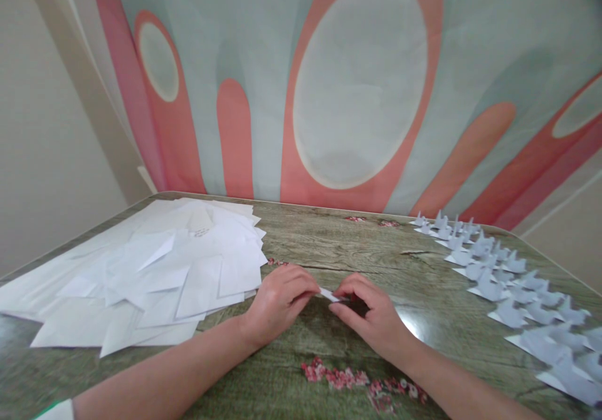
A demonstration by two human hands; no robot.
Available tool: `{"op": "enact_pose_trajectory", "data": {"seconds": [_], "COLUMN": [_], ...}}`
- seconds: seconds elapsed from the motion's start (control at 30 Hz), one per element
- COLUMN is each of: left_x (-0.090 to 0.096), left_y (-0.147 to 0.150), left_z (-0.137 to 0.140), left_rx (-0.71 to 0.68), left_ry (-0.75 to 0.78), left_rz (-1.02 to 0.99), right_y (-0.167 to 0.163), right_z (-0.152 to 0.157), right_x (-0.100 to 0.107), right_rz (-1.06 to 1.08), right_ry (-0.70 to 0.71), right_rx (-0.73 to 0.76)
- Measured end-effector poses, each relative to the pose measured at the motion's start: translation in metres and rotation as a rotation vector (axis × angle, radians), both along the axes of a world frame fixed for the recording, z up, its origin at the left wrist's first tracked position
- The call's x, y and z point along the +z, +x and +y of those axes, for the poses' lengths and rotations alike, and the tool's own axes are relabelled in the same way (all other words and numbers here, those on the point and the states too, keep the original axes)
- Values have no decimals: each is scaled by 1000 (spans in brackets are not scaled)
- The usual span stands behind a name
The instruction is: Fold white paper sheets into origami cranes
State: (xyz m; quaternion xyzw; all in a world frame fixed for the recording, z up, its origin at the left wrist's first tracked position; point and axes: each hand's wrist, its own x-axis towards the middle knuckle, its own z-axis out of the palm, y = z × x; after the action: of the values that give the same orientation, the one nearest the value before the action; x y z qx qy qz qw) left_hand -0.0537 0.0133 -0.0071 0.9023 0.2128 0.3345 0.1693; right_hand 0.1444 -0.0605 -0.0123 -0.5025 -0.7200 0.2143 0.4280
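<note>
Paper (328,294), likely light, easily creased, edges best; my left hand (281,296) and right hand (374,315) pinch 1 end each, nearly closed.

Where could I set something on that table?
The widest bare patch of table lies beyond the left hand and right hand, between the white sheets and the folded paper birds. A narrower patch separates the right forearm from those birds. Crowded: the left, under overlapping sheets, and far right, under birds.

Our left hand (282,294) and right hand (371,310) are bare; both forearms (197,363) are uncovered. On the left, we wear a white sleeve (61,411) with green trim (46,410).
</note>
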Motion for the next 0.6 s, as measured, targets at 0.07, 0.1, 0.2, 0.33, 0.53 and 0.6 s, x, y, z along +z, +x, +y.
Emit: {"op": "enact_pose_trajectory", "data": {"seconds": [0.07,0.1,0.2,0.33,0.53,0.6], "left_x": [-1,-1,-1,1,4,3], "left_y": [0,-1,-1,-1,-1,-1], "left_z": [0,1,1,0,-1,0], "left_rx": [9,13,24,35,20,5], "left_ry": [6,11,31,38,30,9], "left_rz": [3,7,14,21,18,6], "right_y": [0,0,0,0,0,1], "right_z": [-1,-1,-1,0,0,1], "right_x": [2,3,4,5,4,3], "right_rz": [15,22,39,46,56,69], "right_ry": [14,19,22,23,14,8], "right_rx": [32,40,41,49,58,54]}}
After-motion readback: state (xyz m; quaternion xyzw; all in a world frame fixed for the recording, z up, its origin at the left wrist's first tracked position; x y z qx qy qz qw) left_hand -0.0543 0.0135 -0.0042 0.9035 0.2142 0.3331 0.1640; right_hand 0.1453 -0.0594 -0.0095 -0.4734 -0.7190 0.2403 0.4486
